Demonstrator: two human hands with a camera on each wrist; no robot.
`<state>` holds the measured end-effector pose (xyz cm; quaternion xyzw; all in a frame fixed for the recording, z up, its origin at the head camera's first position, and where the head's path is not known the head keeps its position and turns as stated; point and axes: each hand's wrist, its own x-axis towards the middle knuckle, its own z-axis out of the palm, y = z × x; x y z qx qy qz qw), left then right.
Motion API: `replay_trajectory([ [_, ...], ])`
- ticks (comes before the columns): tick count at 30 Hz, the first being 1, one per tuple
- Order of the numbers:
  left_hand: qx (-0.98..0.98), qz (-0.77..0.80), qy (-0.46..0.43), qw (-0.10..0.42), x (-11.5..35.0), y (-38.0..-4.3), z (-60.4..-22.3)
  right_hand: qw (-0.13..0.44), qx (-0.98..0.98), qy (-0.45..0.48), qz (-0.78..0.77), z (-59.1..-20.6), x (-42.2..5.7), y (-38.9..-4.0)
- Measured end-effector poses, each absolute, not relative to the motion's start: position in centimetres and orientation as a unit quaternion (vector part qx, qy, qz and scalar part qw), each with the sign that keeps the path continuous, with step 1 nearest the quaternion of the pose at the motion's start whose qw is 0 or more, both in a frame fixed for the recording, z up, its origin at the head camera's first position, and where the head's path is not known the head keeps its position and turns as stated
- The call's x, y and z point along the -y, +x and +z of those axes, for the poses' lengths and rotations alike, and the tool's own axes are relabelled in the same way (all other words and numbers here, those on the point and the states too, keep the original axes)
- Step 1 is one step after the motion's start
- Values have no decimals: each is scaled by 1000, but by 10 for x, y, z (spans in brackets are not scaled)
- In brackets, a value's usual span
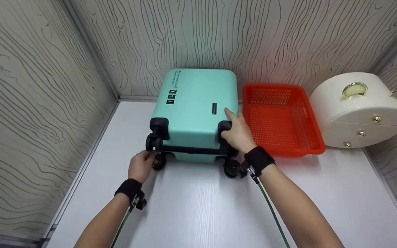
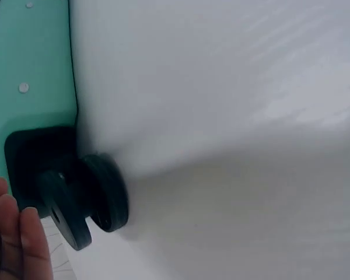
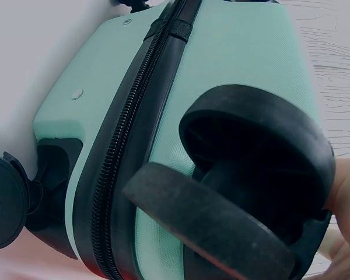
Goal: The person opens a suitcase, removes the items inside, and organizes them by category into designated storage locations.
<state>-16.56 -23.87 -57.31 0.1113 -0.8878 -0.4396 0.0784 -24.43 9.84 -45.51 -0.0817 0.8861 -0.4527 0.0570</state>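
Note:
A mint-green suitcase [image 1: 198, 100] lies flat on the white table, its wheeled end towards me. My right hand [image 1: 240, 132] grips its near right corner, index finger and thumb spread around the black corner guard. Behind the wheels [image 3: 256, 157], part of that hand shows at the edge of the right wrist view. Beside the lower left wheel [image 1: 159, 162] is my left hand [image 1: 141, 166]. In the left wrist view its fingers [image 2: 32, 239] look straight, close to the suitcase's side and the black wheel mount [image 2: 32, 157]; contact is unclear. A black zipper [image 3: 122, 128] runs around the shell.
A red plastic basket [image 1: 317, 137] stands just right of the suitcase. Further right is a cream rounded case [image 1: 357, 113] with gold knobs and handles. Wood-patterned walls [image 1: 219, 34] enclose the table [image 1: 191, 206] at the back and sides.

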Motion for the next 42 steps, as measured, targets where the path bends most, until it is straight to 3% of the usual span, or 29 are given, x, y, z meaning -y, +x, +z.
replay_trajectory([
  [9,891,-434,115,68,254,-174,-572,55,-887,-84,-451,-455,-98,-244],
  [23,891,-451,15,-53,286,-190,-548,93,-863,-117,-482,-465,-123,-235],
  [28,869,-488,33,-77,293,-197,-535,96,-831,-91,-541,-474,-129,-231],
  [35,736,-667,69,-94,266,-213,-502,121,-805,-26,-581,-480,-124,-226],
  [42,791,-599,80,-92,243,-217,-489,105,-782,-16,-614,-484,-117,-226],
])
